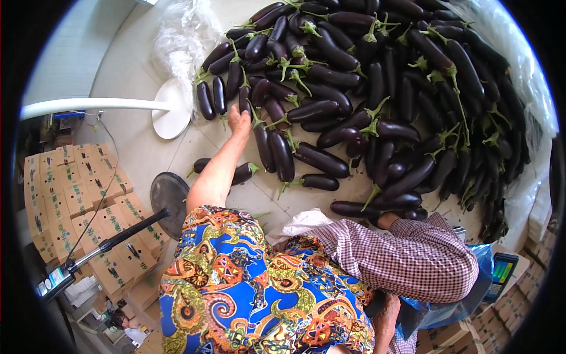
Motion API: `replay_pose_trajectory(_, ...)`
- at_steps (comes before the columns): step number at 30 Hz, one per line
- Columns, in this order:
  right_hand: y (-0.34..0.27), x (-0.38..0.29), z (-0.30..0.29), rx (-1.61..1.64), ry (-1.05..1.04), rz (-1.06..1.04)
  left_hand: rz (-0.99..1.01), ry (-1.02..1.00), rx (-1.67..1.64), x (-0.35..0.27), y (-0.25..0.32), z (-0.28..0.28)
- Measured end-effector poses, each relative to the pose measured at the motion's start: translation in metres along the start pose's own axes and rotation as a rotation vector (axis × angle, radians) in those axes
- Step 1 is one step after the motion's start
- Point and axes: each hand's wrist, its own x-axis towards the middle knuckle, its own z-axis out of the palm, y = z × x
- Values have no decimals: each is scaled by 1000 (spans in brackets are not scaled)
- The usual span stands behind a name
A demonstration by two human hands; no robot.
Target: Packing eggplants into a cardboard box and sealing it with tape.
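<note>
My left hand reaches out to the left edge of a large heap of dark purple eggplants. Its fingers close around the lower end of one eggplant, whose green stem points away from me. Two shorter eggplants lie just left of that hand, and a pair of longer ones lies to its right. My right hand is low in the view beside my bent knee in checked trousers; its fingers are mostly hidden. A dark thing by it is unclear.
Stacked cardboard cartons stand left, near a pole with a round black base. A white round base and clear plastic film are farther up. At right are a blue plastic bag and a handheld device. Another person is lower left.
</note>
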Motion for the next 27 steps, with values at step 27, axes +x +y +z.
replay_pose_trajectory(27, 28, -2, 6, -19, 92, -167, -442, -1204, -1382, 2, 45, -42)
